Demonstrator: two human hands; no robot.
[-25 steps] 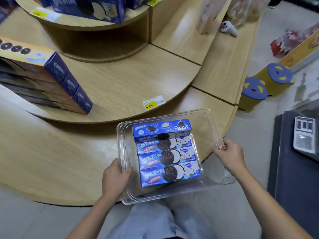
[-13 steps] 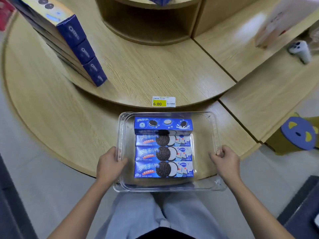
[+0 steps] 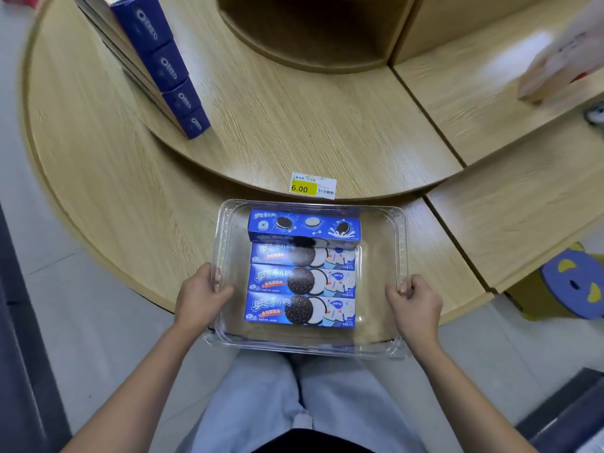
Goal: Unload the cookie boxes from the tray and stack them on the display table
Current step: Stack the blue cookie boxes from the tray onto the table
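Note:
A clear plastic tray (image 3: 379,223) rests partly on the lowest tier of the round wooden display table (image 3: 108,178), its near end overhanging my lap. Several blue cookie boxes (image 3: 302,281) lie side by side in it, the farthest one (image 3: 304,225) propped up on its edge. My left hand (image 3: 201,297) grips the tray's left rim. My right hand (image 3: 413,304) grips the right rim. On the middle tier at the upper left stands a slanted stack of larger blue cookie boxes (image 3: 163,65).
A yellow price tag reading 6.00 (image 3: 312,185) hangs on the middle tier's edge just beyond the tray. A curved alcove (image 3: 310,31) opens at the top. A pale package (image 3: 562,57) lies on the right shelf. A purple and yellow stool (image 3: 568,286) stands on the floor at right.
The view has swung left and downward, so the tray now lies squarely in front of me with its far end under the price tag. Both hands keep their grip on the rims.

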